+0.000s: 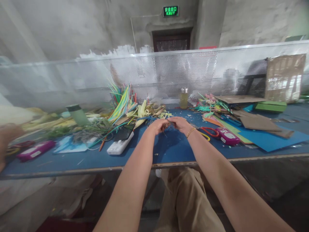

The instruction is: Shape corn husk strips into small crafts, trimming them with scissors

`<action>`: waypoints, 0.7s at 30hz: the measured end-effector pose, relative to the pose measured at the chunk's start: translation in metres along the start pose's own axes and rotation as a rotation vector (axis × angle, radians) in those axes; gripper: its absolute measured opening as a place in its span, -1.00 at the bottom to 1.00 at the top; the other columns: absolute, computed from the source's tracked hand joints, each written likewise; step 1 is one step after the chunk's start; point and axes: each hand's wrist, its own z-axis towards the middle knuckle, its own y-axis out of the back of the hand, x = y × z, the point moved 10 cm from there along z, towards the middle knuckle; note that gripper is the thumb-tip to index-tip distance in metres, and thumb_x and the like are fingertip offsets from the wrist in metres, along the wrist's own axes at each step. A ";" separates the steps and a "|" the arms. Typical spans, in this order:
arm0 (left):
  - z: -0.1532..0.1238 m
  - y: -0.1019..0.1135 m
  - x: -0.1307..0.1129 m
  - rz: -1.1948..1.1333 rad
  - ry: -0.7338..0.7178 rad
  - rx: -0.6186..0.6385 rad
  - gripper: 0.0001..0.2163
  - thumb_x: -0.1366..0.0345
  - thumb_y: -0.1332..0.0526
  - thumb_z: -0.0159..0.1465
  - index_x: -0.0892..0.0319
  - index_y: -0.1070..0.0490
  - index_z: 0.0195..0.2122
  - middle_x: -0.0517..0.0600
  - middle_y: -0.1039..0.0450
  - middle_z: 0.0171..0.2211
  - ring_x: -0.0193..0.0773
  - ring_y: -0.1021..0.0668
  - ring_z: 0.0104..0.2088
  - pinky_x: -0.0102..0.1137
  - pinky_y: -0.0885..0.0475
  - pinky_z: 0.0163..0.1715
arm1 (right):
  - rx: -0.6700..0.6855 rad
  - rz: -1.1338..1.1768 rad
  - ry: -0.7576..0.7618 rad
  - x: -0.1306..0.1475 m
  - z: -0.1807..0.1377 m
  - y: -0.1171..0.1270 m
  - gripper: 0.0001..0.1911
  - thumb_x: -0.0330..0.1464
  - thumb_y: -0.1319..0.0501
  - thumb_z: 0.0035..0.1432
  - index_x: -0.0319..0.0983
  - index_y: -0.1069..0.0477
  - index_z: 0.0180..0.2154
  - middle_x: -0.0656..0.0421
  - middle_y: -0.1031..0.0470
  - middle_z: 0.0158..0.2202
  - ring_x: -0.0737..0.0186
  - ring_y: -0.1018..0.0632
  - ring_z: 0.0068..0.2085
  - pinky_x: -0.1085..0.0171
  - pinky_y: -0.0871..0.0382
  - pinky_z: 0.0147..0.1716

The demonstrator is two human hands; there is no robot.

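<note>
My left hand (159, 126) and my right hand (180, 124) meet above the blue table (166, 148), fingertips almost touching. Both have their fingers curled in a pinch. Whatever they grip is too small and too hidden to name. Thin blue fibres (151, 120) lie just behind my left hand. Close to my right wrist, which wears a gold bracelet (190, 132), lie red-handled scissors (210, 131). Dried corn husks (143, 110) are heaped beyond my left hand.
On the left are a white power bank (120, 144) under a dark phone (123, 133), tangled grey cord (93, 130), coloured strips (123, 101) and a green bottle (77, 115). A purple box (228, 136), blue paper (267, 140) and cardboard (259, 122) lie right. Another person's hand (8, 138) shows far left.
</note>
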 end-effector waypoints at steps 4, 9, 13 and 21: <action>-0.003 -0.001 0.000 0.064 0.005 0.003 -0.91 0.37 -0.26 -0.03 0.23 -0.35 -0.57 -0.07 -0.32 -0.65 -0.45 -0.29 -0.64 -0.52 -0.06 -0.67 | -0.045 0.059 0.032 0.003 0.002 0.004 -0.80 -0.36 -0.39 -0.23 -0.28 -0.48 -0.47 0.31 -0.32 -0.66 0.45 -0.26 -0.58 0.37 -0.05 -0.59; -0.007 -0.003 -0.003 0.108 0.010 0.027 -0.91 0.35 -0.26 -0.02 0.25 -0.40 -0.57 -0.04 -0.35 -0.63 -0.46 -0.28 -0.65 -0.50 -0.06 -0.66 | -0.078 0.146 0.016 0.002 0.001 0.005 -0.82 -0.37 -0.38 -0.22 -0.28 -0.42 -0.55 0.33 -0.27 -0.70 0.45 -0.24 -0.61 0.36 -0.03 -0.62; -0.009 -0.007 -0.003 0.161 0.008 0.062 -0.90 0.32 -0.25 -0.02 0.26 -0.45 -0.55 -0.04 -0.36 -0.63 -0.45 -0.28 -0.65 -0.50 -0.06 -0.67 | -0.113 0.209 -0.008 0.002 -0.001 0.008 -0.80 -0.42 -0.38 -0.19 -0.27 -0.35 -0.60 0.34 -0.23 -0.72 0.47 -0.22 -0.64 0.38 -0.03 -0.65; -0.024 -0.035 0.000 0.297 0.007 0.328 -0.87 0.31 -0.34 -0.07 0.23 -0.51 -0.49 0.00 -0.48 -0.50 -0.42 -0.37 -0.57 -0.50 -0.09 -0.65 | -0.242 0.361 -0.070 0.006 -0.002 0.033 -0.81 -0.40 -0.33 -0.04 -0.25 -0.31 -0.52 0.37 -0.24 -0.70 0.50 -0.22 -0.67 0.42 -0.14 -0.64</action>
